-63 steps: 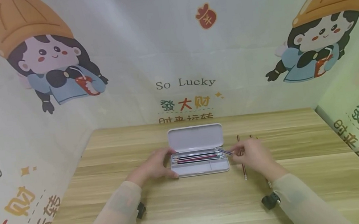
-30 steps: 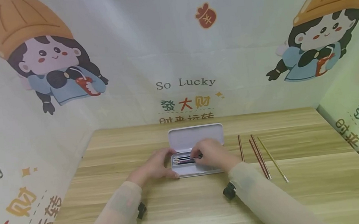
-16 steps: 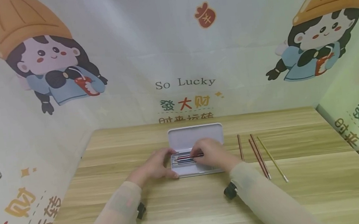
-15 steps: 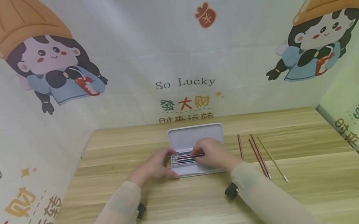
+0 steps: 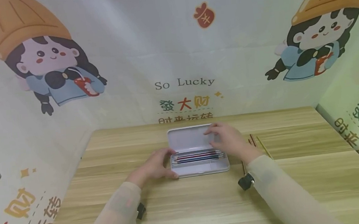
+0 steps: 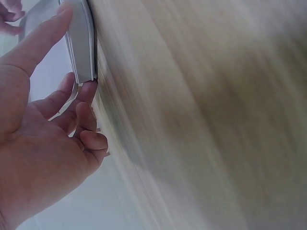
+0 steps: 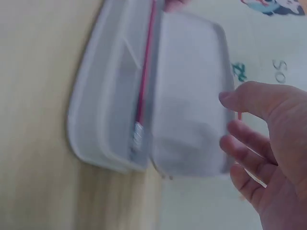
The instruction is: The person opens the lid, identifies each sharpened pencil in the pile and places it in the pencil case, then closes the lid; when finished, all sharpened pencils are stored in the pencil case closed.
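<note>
A white pencil case (image 5: 190, 169) stands on the table with its lid (image 5: 182, 139) raised. Several pencils (image 5: 199, 157) lie side by side in its rear compartment; the right wrist view shows a red pencil (image 7: 145, 72) there. My left hand (image 5: 153, 164) grips the case's left end, thumb at the front and fingers behind; in the left wrist view the thumb of that hand (image 6: 43, 129) lies on the case edge. My right hand (image 5: 230, 139) is at the lid's right end, fingers spread and holding nothing. Whether it touches the lid, I cannot tell.
To the right of the case lie more pencils: a reddish-brown pair (image 5: 252, 140), a yellow pencil (image 5: 264, 147) and one pencil (image 5: 244, 167) mostly hidden by my right arm. A printed cloth (image 5: 176, 54) rises along the back and sides of the wooden table (image 5: 189, 209).
My right hand first brought a pencil from the right into the case and worked among the pencils. It has since let go and moved up and right to the lid. My left hand stays put.
</note>
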Demonstrator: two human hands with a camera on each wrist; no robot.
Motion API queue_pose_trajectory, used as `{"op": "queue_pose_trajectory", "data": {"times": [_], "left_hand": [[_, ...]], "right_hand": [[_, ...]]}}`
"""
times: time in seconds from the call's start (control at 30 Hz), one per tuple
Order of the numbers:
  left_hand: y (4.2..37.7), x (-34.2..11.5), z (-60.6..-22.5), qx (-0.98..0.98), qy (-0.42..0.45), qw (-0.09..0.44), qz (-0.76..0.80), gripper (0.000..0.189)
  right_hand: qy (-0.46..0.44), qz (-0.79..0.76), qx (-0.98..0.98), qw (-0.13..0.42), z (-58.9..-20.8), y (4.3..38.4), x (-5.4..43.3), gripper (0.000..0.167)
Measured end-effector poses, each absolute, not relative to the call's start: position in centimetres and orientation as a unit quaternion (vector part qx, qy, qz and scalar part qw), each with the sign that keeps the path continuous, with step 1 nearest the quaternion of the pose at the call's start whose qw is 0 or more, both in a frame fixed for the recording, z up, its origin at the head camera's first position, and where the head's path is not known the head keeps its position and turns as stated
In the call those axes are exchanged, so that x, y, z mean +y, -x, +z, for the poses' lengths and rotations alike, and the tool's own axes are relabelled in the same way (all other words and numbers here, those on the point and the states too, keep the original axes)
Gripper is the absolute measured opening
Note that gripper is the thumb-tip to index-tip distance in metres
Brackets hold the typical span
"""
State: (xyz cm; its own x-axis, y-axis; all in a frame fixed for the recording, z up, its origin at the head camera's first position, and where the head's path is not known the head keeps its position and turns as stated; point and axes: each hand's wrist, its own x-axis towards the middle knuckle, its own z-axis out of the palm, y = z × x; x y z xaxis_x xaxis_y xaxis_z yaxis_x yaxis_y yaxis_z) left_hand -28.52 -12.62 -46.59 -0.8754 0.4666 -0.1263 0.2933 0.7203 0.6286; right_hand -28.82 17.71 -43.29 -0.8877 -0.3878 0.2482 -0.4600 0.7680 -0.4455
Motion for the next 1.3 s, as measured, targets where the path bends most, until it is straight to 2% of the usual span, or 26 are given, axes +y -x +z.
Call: {"op": "queue_pose_trajectory", "data": {"times": [0.1,0.23,0.37,0.57,0.87,1.1,1.17,1.3], "left_hand": [[28.5,-12.7,-46.7,0.917,-0.210,0.139,0.310,0.086],[28.5,-12.7,-46.8,0.917,-0.205,0.140,0.312,0.086],[28.5,-12.6,-46.9,0.920,-0.198,0.136,0.310,0.086],[28.2,-12.3,-47.0,0.922,-0.199,0.121,0.308,0.086],[27.7,-12.6,-47.7,0.922,-0.160,0.101,0.339,0.088],[27.5,-12.7,-47.3,0.917,-0.164,0.102,0.350,0.122],[27.5,-12.8,-47.2,0.917,-0.169,0.103,0.347,0.118],[27.4,-13.0,-47.3,0.915,-0.179,0.101,0.347,0.097]], "right_hand": [[-0.202,0.261,-0.940,0.087,-42.7,29.3,18.8,0.044],[-0.184,0.262,-0.944,0.078,-42.5,29.7,20.0,0.056],[-0.193,0.258,-0.945,0.065,-42.8,29.5,20.7,0.060],[-0.201,0.272,-0.937,0.084,-42.7,28.2,21.2,0.064],[-0.209,0.283,-0.931,0.093,-42.4,26.1,21.5,0.045],[-0.218,0.313,-0.920,0.094,-42.8,25.6,21.7,0.032],[-0.219,0.326,-0.915,0.090,-43.0,25.6,21.8,0.024],[-0.204,0.335,-0.917,0.073,-43.6,25.7,22.0,0.009]]}}
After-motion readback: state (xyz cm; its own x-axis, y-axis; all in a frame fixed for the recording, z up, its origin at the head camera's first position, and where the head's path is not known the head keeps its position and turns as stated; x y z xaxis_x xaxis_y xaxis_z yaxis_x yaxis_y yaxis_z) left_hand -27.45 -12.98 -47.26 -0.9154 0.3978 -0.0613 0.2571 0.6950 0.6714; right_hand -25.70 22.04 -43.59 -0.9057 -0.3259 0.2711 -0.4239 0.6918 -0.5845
